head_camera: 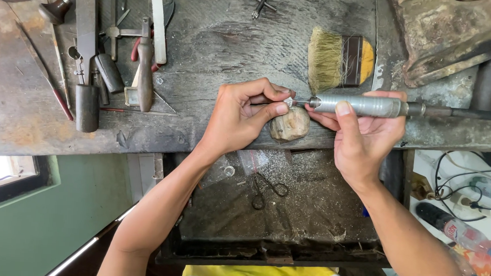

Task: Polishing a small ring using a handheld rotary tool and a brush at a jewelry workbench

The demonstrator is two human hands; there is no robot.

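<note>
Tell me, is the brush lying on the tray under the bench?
No, the brush lies on top of the workbench, above the two hands, while the tray below holds only a pair of small scissors.

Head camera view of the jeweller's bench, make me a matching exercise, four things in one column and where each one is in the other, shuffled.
Things:
1. rotary handpiece
2. bristle brush
3. small pliers
4. plastic bottle

Places:
A. lying in the dusty tray below the bench edge
B. on the floor at far right, among cables
C. gripped in the right hand, tip at a small metal piece pinched by the left hand
D. flat on the benchtop above the hands

Pairs: 1-C, 2-D, 3-A, 4-B
</note>
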